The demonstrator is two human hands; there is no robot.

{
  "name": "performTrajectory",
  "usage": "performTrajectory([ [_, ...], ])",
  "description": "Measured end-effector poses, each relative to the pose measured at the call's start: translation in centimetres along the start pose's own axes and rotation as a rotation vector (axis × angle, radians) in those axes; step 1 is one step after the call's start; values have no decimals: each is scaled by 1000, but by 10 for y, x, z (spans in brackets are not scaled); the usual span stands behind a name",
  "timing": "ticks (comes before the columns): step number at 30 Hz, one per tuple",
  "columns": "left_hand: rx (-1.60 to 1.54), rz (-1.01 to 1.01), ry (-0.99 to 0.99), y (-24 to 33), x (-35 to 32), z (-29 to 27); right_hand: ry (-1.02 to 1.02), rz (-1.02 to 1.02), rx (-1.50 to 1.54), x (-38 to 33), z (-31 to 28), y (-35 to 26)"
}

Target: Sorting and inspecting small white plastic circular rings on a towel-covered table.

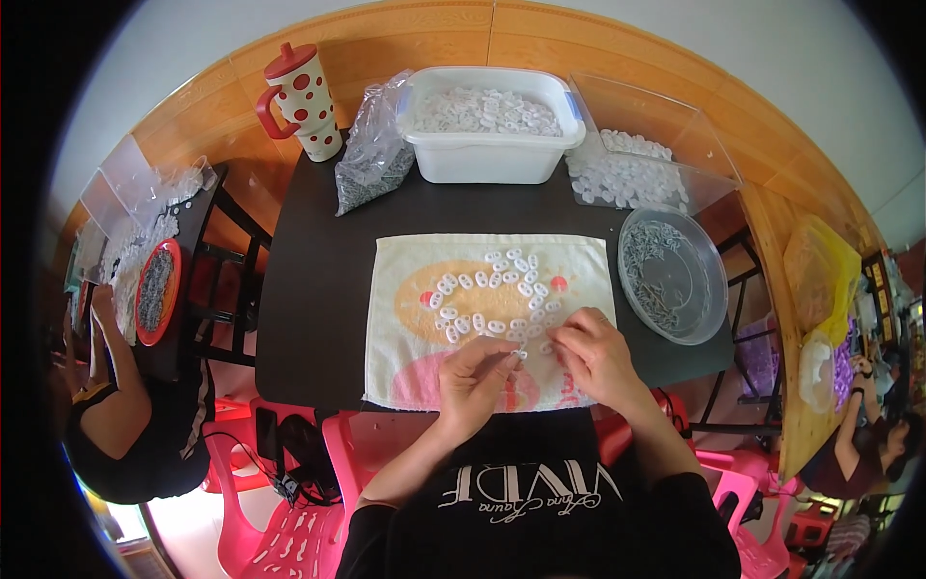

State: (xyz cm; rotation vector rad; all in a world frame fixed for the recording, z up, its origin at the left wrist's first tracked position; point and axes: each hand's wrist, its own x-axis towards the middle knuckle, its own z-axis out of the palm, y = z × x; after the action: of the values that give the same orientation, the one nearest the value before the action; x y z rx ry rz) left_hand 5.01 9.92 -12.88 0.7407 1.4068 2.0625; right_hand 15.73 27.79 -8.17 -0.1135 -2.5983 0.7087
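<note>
My left hand (473, 384) is closed in a pinch over the near part of a printed towel (388, 318). Between its thumb and forefinger shows a small white plastic piece (522, 355). Just to the right, my right hand (596, 355) has its thumb and fingers drawn together at the edge of the loose pieces; what its fingertips hold, if anything, is too small to make out. Several white oval pieces with two dark holes (480, 280) lie on the towel in a rough ring, most crowded at its right side.
A white bin (492, 159) heaped with white pieces stands at the back, beside a bag of grey metal parts (371, 179) and a spotted tumbler (309, 106). A clear box (666, 179) and round tub (699, 323) sit rightward. Other people work at both sides.
</note>
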Motion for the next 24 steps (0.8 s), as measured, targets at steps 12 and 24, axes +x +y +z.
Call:
performTrajectory([
  [12, -62, -22, -27, 3, 0, -1, 79, 571, 945, 4, 4, -10],
  [24, -176, -58, -81, 8, -1, 0, 48, 373, 884, 14, 17, -23],
])
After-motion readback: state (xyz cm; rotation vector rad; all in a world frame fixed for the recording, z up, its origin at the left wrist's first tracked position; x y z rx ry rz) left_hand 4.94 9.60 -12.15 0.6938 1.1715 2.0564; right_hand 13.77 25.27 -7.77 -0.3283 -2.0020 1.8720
